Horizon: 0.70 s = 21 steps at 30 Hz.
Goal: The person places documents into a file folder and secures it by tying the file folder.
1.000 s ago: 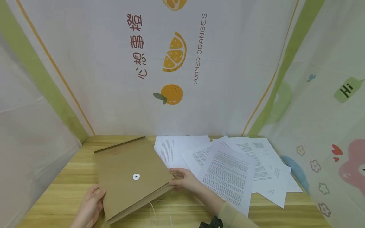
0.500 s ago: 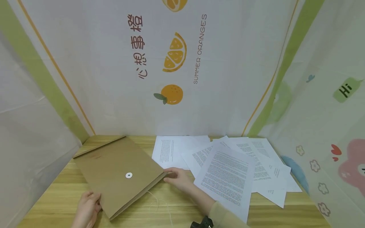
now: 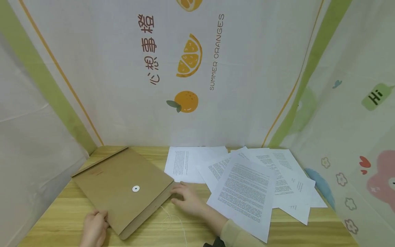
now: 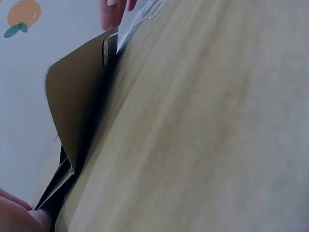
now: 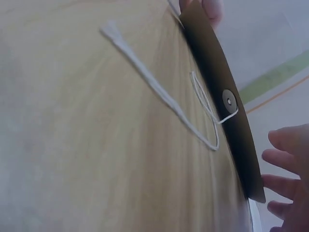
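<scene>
A brown kraft document envelope (image 3: 120, 185) lies at a slant on the left of the table, a white button (image 3: 135, 188) on its upper face. Its flap (image 3: 148, 214) hangs out along the near edge. In the right wrist view, a second button (image 5: 229, 101) sits on the flap with a white string (image 5: 164, 94) tied to it. My left hand (image 3: 94, 226) grips the envelope's lower left edge, its fingers partly hidden there. Beside the flap's right end is my right hand (image 3: 188, 199), fingers spread and loosely bent in the right wrist view (image 5: 289, 179).
Several printed sheets (image 3: 243, 192) lie overlapping on the right of the wooden table (image 3: 197, 236). More paper (image 3: 182, 164) lies at the back, near the envelope's far right side. A printed white cloth (image 3: 247, 103) hangs behind and at both sides.
The envelope has turned and shifted left, and now lies lower. My right hand has followed leftward and loosened from its corner; the flap has swung outward. My left hand stays at the edge.
</scene>
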Motion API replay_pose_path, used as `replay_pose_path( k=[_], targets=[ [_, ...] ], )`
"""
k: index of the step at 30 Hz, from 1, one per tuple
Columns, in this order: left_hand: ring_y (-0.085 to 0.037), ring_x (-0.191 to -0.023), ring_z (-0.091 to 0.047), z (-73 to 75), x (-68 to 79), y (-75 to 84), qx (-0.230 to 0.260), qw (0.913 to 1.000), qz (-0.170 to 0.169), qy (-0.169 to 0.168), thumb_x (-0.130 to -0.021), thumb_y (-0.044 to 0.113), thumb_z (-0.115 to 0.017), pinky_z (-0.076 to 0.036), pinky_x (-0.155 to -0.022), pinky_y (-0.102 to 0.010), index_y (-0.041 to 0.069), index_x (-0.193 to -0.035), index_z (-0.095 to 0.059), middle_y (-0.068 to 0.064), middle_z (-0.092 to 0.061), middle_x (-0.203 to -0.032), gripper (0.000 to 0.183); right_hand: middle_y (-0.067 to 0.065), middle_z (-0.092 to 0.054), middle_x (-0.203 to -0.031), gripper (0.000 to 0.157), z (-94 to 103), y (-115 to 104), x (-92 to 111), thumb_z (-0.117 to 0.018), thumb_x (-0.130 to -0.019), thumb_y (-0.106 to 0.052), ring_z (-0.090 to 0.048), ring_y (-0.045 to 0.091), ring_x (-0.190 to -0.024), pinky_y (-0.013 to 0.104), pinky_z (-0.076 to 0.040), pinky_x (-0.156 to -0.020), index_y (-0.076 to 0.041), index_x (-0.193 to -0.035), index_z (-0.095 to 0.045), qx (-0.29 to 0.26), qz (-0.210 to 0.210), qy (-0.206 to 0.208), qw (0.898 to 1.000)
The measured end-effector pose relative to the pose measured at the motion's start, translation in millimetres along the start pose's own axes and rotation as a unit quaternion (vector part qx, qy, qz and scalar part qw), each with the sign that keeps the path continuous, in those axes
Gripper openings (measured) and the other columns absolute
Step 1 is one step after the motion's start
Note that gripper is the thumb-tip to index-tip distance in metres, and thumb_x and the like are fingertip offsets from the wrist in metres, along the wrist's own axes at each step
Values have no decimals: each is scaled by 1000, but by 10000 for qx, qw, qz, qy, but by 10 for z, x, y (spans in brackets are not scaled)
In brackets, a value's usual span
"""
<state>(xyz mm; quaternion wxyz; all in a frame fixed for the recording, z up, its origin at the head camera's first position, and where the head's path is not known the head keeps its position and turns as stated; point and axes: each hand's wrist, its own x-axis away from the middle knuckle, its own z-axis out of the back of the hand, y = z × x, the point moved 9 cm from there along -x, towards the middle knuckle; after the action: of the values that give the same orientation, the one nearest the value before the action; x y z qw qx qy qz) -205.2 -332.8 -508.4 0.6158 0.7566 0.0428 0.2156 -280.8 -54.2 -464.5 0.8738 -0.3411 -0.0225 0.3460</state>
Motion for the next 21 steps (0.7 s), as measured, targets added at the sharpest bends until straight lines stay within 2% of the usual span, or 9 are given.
replay_pose_path(
  k=[3,4,6,7,10,12,14,17,21],
  targets=[
    [1,-80,-50,-4,17,18,-121,9999,-27,107,-95,-4,-29,-49,-74,-19,-14,-102,-36,-13,-35,-108,13,4,-55,-134,29,-32,-17,-1,-60,-94,-27,-36,33,-134,56,-23,-108,-13,-119,-66,290,-31,-78,9995],
    [1,-79,-51,-4,24,26,-198,9997,-30,114,-95,-4,-31,-50,-73,-20,-19,-102,-36,-16,-37,-107,18,5,-55,-134,29,-47,-20,-3,-59,-94,-28,-36,33,-134,57,-22,-109,-13,-119,-67,362,-36,-125,9993],
    [0,-76,-56,-8,34,37,-426,9991,-8,14,-95,-2,-33,-53,-72,-21,-30,-110,-31,-17,-46,-103,32,7,-54,-135,30,-78,-22,-6,-59,-95,-28,-35,33,-134,58,-20,-109,-13,-119,-67,456,-58,-235,9987],
    [-1,-74,-59,0,42,43,-549,9985,9,-6,-95,-1,-35,-54,-70,-22,-31,-115,-31,-17,-51,-100,36,8,-54,-136,30,-95,-22,-8,-58,-95,-28,-34,33,-135,58,-18,-110,-12,-120,-66,477,-64,-298,9984],
    [-9,-64,-64,42,58,42,-1123,9934,214,-33,-96,4,-39,-56,-65,-24,-29,-107,-39,-11,-59,-80,34,8,-53,-137,32,-128,-21,-12,-58,-95,-28,-34,34,-135,58,-19,-109,-13,-122,-66,594,-63,-428,9973],
    [-15,-59,-65,61,64,53,-1518,9880,278,-55,-96,6,-40,-56,-60,-26,-22,-96,-47,-9,-61,-71,28,8,-52,-138,33,-137,-19,-14,-58,-95,-28,-34,34,-135,57,-19,-110,-13,-123,-65,659,-65,-480,9967],
    [-18,-55,-65,66,73,78,-2011,9791,277,-92,-96,8,-41,-56,-56,-27,-14,-86,-50,-10,-60,-65,27,8,-52,-138,33,-135,-24,-18,-58,-95,-29,-34,34,-135,56,-21,-110,-13,-124,-65,724,-49,-511,9961],
    [-20,-50,-63,50,78,142,-2701,9627,59,-132,-95,11,-43,-55,-50,-30,-11,-78,-53,-10,-58,-59,30,8,-51,-139,34,-134,-30,-30,-58,-95,-30,-34,34,-135,53,-22,-110,-14,-125,-64,846,-20,-552,9949],
    [-18,-45,-59,37,86,214,-3684,9293,-232,-91,-92,16,-47,-53,-45,-29,0,-65,-47,-6,-52,-53,31,11,-48,-141,36,-143,-25,-49,-59,-94,-30,-34,36,-135,51,-23,-110,-15,-126,-63,948,-36,-586,9938]
  ],
)
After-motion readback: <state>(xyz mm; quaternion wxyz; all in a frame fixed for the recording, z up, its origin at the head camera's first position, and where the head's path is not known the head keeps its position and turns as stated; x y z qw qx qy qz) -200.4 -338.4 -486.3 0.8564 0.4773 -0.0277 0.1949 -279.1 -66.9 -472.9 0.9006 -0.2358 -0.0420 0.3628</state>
